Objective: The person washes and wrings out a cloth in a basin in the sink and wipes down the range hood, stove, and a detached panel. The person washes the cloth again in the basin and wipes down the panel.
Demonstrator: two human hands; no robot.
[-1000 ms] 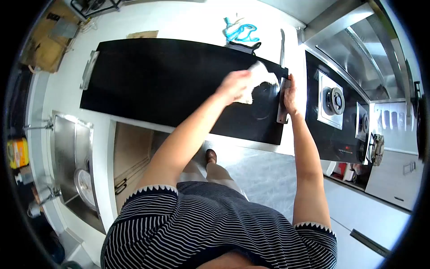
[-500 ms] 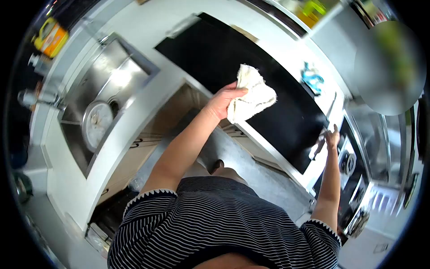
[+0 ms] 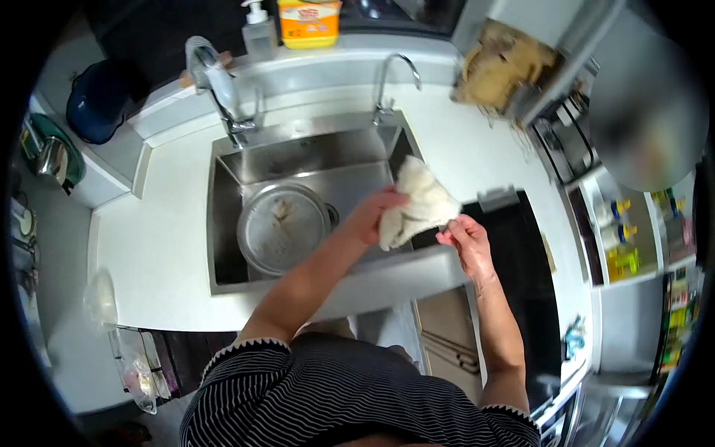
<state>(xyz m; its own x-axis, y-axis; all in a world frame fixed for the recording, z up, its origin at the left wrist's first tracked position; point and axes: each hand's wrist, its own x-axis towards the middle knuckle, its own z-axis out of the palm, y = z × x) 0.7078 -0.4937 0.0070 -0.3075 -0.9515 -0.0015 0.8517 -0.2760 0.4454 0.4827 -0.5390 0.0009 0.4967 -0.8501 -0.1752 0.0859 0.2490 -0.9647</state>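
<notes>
A cream-coloured cloth [image 3: 421,200] hangs over the right part of the sink [image 3: 328,294]. My left hand [image 3: 375,214] grips its left side, fingers closed on the fabric. At the cloth's lower right corner, my right hand [image 3: 469,242] has its fingers pinched together on the edge. Below and left of the hands, a round metal pan [image 3: 283,238] lies in the basin with some residue on it. My left forearm covers part of the sink's front.
A tall faucet [image 3: 227,108] and a slim curved tap [image 3: 383,93] stand behind the sink. Bottles, including a yellow detergent jug [image 3: 309,26], line the sill. To the right are a black countertop panel [image 3: 514,261] and a blue-and-white item [image 3: 573,339]. A cutting board [image 3: 503,67] leans at the back right.
My view has turned left from the black panel to the sink. The cloth has stayed in my left hand. My right hand has come from the far right to the cloth's corner.
</notes>
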